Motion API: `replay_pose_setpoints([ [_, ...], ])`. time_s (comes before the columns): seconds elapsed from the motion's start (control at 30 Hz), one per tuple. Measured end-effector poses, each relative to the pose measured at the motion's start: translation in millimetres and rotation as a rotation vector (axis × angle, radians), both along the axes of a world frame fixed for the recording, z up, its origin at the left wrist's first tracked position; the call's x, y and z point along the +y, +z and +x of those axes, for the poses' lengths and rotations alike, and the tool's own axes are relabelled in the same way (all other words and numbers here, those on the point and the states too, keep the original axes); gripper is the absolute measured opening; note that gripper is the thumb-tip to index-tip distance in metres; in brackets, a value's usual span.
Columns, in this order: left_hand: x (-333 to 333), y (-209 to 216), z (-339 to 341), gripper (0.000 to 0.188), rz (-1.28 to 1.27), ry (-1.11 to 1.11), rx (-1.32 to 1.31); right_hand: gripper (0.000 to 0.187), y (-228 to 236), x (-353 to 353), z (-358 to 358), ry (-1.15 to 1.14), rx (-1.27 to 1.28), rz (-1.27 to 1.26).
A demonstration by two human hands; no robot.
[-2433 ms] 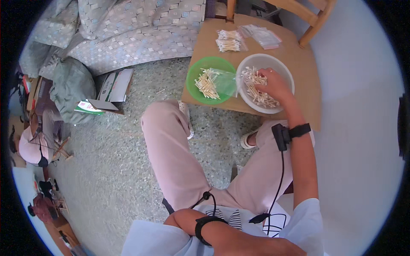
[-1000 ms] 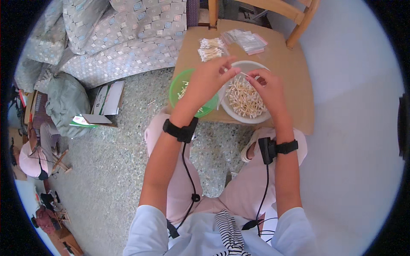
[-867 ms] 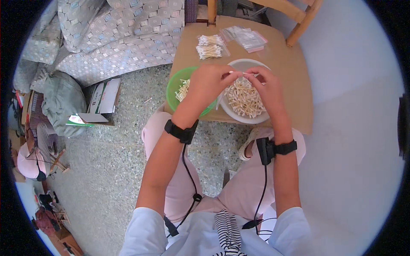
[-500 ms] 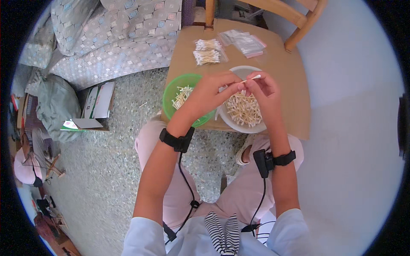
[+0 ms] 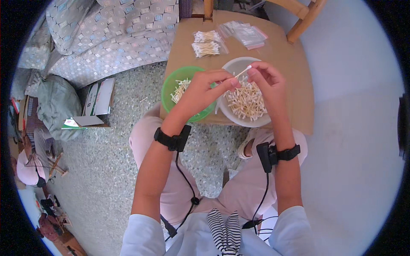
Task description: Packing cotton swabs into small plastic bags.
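A cotton swab point(image 5: 242, 72) with a white tip is held up over the white bowl point(image 5: 239, 120). My left hand point(image 5: 204, 90) pinches its lower end between thumb and fingers. At the upper tip, the thumb and forefinger of my right hand point(image 5: 270, 84) close on the swab. Many loose swabs point(image 5: 246, 102) fill the white bowl below. The green bowl point(image 5: 168, 87) to its left holds fewer swabs point(image 5: 180, 90), partly hidden behind my left hand.
Bundles of swabs point(image 5: 206, 44) and clear zip bags point(image 5: 247, 35) lie toward the back of the brown chair seat point(image 5: 294, 85). An open cardboard box point(image 5: 97, 100) stands on the speckled floor at left. A pale wall point(image 5: 354, 128) rises at right.
The swab has tilted more upright, and more of it shows between my hands. My right fingers have shifted to its tip. The whole view has moved slightly.
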State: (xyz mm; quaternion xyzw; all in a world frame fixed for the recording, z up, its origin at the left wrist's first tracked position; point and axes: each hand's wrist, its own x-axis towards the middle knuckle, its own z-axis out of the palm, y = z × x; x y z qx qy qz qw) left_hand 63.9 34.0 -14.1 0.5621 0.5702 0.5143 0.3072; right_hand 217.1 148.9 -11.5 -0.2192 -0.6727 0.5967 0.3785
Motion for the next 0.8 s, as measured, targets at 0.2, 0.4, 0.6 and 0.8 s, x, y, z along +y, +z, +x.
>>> replay_pose_setpoints([
  [0.2,-0.3,0.4,2.9,0.026,-0.114,-0.101,-0.217,0.014,-0.7,-1.2,1.0,0.027,0.062,-0.002],
  [0.4,1.5,-0.3,8.8,0.036,-0.102,-0.267,-0.336,0.014,-0.2,-0.8,1.8,0.026,0.087,-0.058],
  [0.6,4.5,-3.2,13.2,0.039,-0.088,-0.316,-0.428,0.012,-0.6,0.9,0.3,0.068,0.134,-0.079],
  [0.8,5.0,-2.1,6.6,0.036,0.027,-0.218,-0.533,0.01,-2.7,-1.6,-3.8,0.097,0.064,-0.032],
])
